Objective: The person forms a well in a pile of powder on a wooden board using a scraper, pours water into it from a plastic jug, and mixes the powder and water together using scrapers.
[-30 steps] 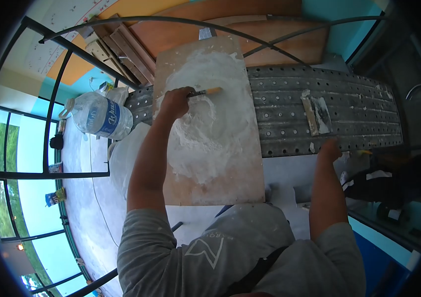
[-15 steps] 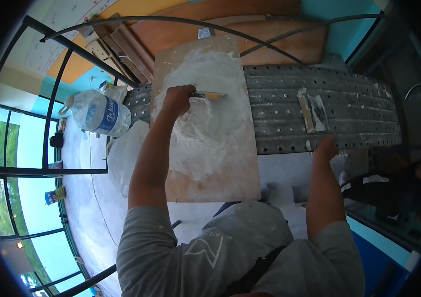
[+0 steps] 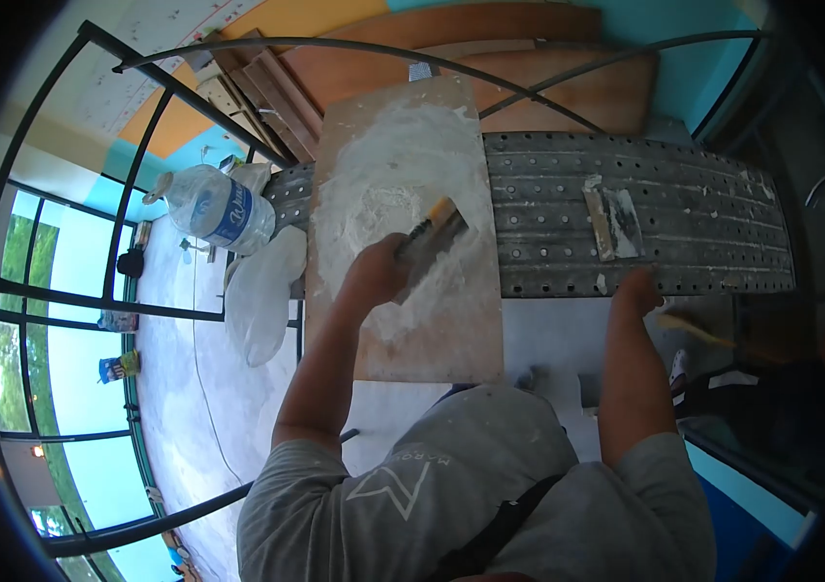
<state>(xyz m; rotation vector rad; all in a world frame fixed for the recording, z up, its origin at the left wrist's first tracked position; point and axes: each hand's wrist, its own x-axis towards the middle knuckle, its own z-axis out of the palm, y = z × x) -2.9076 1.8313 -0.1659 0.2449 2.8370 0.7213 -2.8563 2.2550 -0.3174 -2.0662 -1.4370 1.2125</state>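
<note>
My left hand (image 3: 377,272) is closed round a putty knife (image 3: 435,247) with a flat metal blade and a yellowish wooden part, held slantwise over the board. Beneath it, white putty (image 3: 374,215) is spread across the brown wooden board (image 3: 403,361), with a rough, powdery patch near the middle. My right hand (image 3: 637,291) is at the front edge of the perforated metal plank (image 3: 548,228), its fingers curled and partly hidden. A blurred yellowish strip (image 3: 698,330) shows just beyond it; whether the hand holds it is unclear. A second scraper (image 3: 614,223) lies on the plank.
A large water bottle (image 3: 219,209) and a white plastic bag (image 3: 262,301) are left of the board. Black metal bars (image 3: 102,301) frame the left side, and a curved rod (image 3: 364,46) crosses behind. Wooden planks (image 3: 277,92) lean at the back.
My left hand has come nearer to me and turned the putty knife, showing more of its blade. The powdery patch is now exposed. A yellowish strip has appeared beside my right hand.
</note>
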